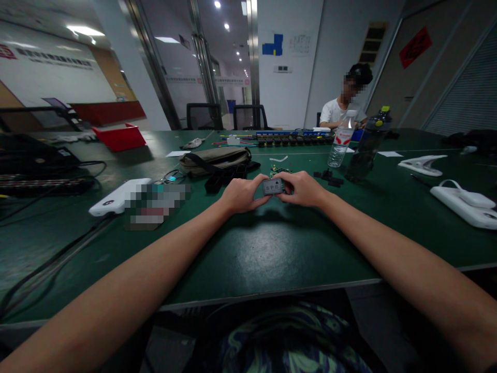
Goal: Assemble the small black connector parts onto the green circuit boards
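Between my two hands, just above the green table (256,248), is a small grey plastic box (272,187) with raised letters that look like "SPD" on the side facing me. My left hand (244,195) pinches its left end between thumb and fingers. On the right end, the thumb and fingers of my right hand (305,189) close around it. Small green circuit boards (280,169) lie right behind the box. Several small black parts (329,178) are to the right of my right hand. Left of my left hand is a black open tray (219,181).
A grey-brown bag (217,159) lies behind the tray. A water bottle (338,147) and a dark bottle (365,150) stand at right. White devices (120,197) sit at both sides, with cables at left. Across the table sits a person (344,106) near a strip of connectors (287,139).
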Demonstrator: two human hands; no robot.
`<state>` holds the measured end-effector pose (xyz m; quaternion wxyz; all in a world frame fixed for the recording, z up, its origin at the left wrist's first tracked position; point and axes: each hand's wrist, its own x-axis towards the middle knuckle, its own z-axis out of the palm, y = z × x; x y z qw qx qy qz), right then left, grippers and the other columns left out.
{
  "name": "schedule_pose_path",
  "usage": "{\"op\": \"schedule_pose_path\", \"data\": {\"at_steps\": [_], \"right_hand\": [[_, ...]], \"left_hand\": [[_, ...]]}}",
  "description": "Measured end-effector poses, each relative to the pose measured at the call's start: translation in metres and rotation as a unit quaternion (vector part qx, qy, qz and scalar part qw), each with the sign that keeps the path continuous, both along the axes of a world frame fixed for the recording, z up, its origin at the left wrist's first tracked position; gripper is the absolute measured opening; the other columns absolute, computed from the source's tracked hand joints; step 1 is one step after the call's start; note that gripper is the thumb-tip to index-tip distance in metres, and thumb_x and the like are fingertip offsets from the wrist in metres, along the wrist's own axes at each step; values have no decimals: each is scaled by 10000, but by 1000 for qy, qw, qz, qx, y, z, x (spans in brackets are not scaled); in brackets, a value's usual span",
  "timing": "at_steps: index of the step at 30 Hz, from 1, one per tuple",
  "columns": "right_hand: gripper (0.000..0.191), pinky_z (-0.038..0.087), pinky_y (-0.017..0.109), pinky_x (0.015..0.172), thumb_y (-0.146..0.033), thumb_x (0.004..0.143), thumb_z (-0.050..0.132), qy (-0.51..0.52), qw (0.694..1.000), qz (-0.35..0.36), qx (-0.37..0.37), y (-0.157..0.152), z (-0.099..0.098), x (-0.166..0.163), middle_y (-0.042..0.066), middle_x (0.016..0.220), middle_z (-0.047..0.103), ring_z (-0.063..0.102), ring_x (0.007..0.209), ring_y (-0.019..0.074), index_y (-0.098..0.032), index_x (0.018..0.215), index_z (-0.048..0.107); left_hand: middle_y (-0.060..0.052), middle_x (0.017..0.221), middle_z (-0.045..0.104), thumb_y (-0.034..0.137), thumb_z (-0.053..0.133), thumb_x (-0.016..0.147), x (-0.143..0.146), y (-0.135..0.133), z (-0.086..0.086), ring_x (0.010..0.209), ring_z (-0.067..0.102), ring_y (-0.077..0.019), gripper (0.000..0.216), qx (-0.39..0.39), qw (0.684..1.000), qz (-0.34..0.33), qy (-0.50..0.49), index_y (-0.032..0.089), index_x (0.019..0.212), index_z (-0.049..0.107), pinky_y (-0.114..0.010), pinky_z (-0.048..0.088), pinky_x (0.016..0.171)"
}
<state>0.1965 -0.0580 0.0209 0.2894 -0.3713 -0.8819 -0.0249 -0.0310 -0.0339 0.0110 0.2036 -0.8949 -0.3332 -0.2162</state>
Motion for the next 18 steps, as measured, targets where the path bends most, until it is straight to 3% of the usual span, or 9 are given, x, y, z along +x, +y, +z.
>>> {"op": "schedule_pose_path", "data": {"at_steps": [18], "right_hand": [[390, 355, 226, 631, -269, 785, 660, -2, 1000, -2, -3, 0, 1, 0, -35, 650, 585, 531, 585, 120, -173, 1163, 643]], "left_hand": [[-86, 831, 749, 531, 478, 911, 1, 0, 2, 713, 720, -258, 483, -31, 999, 19, 9, 170, 1224, 552, -289, 457, 592]]}}
